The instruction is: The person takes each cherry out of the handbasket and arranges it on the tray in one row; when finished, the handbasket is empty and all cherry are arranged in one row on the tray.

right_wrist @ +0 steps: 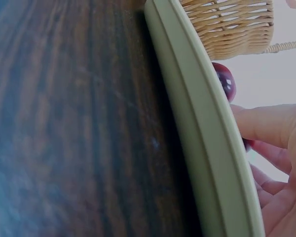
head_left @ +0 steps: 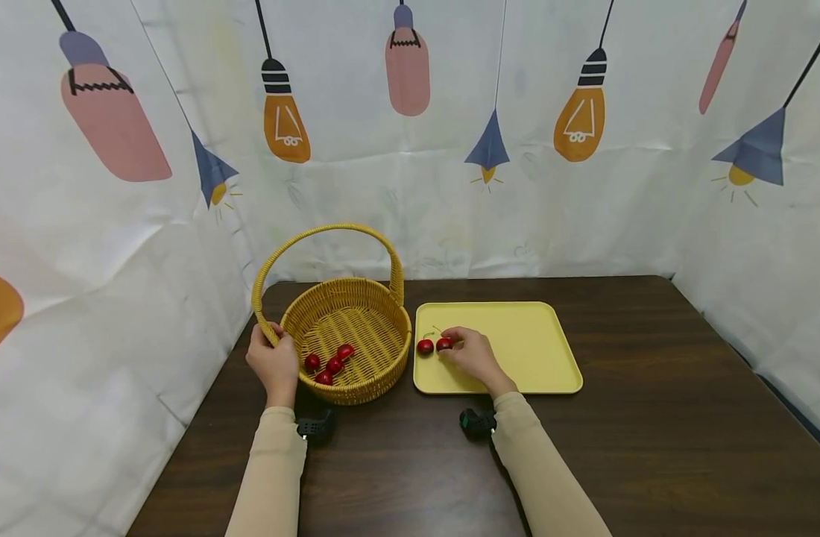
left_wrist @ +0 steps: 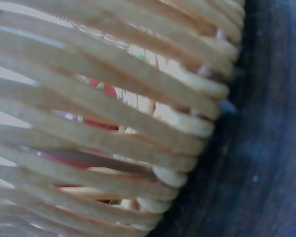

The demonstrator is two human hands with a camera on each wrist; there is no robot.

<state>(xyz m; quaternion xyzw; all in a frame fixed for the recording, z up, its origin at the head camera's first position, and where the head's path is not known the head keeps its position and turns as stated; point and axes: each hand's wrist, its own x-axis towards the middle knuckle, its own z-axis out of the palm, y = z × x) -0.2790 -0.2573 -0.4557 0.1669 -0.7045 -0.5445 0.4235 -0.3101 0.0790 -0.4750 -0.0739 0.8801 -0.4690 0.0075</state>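
Observation:
A yellow woven basket (head_left: pixel 383 377) with a tall hooped handle (head_left: pixel 329 227) stands on the left of the table. My left hand (head_left: pixel 273 362) grips the handle low on its left side. Several red cherries (head_left: pixel 335 365) lie inside, toward the front left. Over the left part of a yellow tray (head_left: pixel 517 350), my right hand (head_left: pixel 475 359) pinches a cherry (head_left: pixel 443 344) between thumb and fingers. Another cherry (head_left: pixel 426 347) with a stem lies just left of it on the tray. In the right wrist view the tray's edge hides part of the held cherry.
The dark wooden table (head_left: pixel 651 447) runs back to a white printed curtain (head_left: pixel 410 194). The basket's right side stands close to the tray's left edge. Each wrist carries a black strapped device, the right one (head_left: pixel 475 424) just in front of the tray.

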